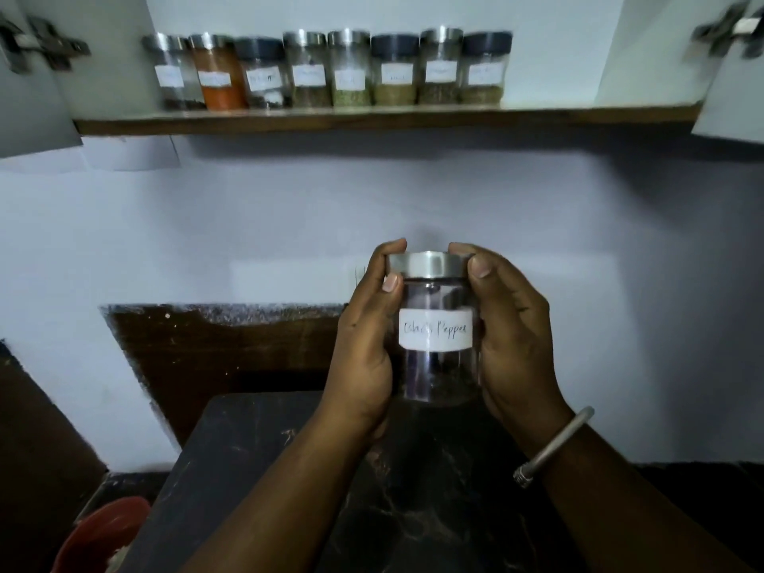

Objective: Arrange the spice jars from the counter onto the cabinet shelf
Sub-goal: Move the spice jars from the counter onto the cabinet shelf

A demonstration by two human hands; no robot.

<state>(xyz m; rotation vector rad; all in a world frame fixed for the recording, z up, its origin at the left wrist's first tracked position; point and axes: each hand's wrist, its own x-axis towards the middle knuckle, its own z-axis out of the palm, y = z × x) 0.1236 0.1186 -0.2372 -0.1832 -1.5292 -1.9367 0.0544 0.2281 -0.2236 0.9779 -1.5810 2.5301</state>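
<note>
A clear glass jar (437,332) with a steel lid and a white label reading black pepper is held upright above the dark counter (248,457). My left hand (366,349) wraps its left side and my right hand (510,337) its right side, with the thumbs of both at the lid. Up on the cabinet shelf (384,119) stands a row of several labelled spice jars (330,70), some with steel lids and some with dark lids, filling the shelf's left and middle.
Both cabinet doors stand open, left door (29,76) and right door (731,93), with hinges showing. The shelf has bare room to the right of the row. A red tub (99,539) sits low at the left of the counter. A pale wall lies behind.
</note>
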